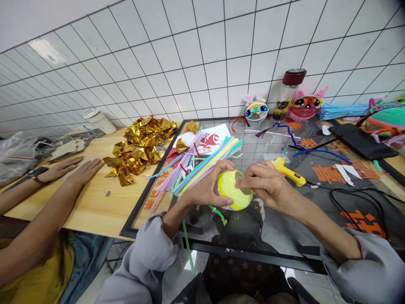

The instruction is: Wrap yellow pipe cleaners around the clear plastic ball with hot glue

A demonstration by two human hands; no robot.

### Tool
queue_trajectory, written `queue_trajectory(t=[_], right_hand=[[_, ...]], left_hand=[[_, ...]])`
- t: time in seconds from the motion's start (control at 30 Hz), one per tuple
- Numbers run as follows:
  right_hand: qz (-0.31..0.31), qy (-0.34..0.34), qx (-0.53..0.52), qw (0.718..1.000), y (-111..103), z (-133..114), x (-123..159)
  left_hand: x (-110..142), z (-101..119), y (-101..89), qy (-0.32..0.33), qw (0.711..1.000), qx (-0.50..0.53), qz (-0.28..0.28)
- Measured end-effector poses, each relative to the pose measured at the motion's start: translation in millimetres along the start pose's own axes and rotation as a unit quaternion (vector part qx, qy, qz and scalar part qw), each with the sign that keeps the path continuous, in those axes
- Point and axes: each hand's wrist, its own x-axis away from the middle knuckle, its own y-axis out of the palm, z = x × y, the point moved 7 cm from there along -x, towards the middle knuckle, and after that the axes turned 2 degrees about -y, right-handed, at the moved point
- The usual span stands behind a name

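Note:
My left hand (206, 185) is wrapped round the side of a yellow ball (236, 202), thumb in front and fingers behind. Rows of fuzzy yellow pipe cleaner cover most of it, and a bare clear patch shows on top. At that patch, my right hand (267, 185) has its fingers pinched together; whatever is between them is hidden. A yellow glue gun (289, 171) lies just beyond my right hand. Behind my left hand is a bundle of pastel pipe cleaners (205, 162). A green pipe cleaner (218, 214) lies below the ball.
Folded gold paper pieces (148, 135) are heaped at the left. Another person's hands (84, 171) rest flat on the wooden table (95, 207). Two decorated animal heads (256, 110) and a glass bottle (286, 95) stand by the wall. Black cables (341, 196) and a black phone-like object (363, 141) lie right.

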Motion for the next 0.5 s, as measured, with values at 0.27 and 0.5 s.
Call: queue_trajectory(t=[0.27, 0.5], right_hand=[[0.008, 0.003, -0.001, 1.000, 0.2, 1.9, -0.2], [-0.002, 0.024, -0.014, 1.000, -0.2, 3.3, -0.1]], left_hand=[[-0.1, -3.1, -1.8, -0.031, 0.999, 0.029, -0.009], [2.5, 0.7, -3.7, 0.020, 0.999, 0.036, -0.005]])
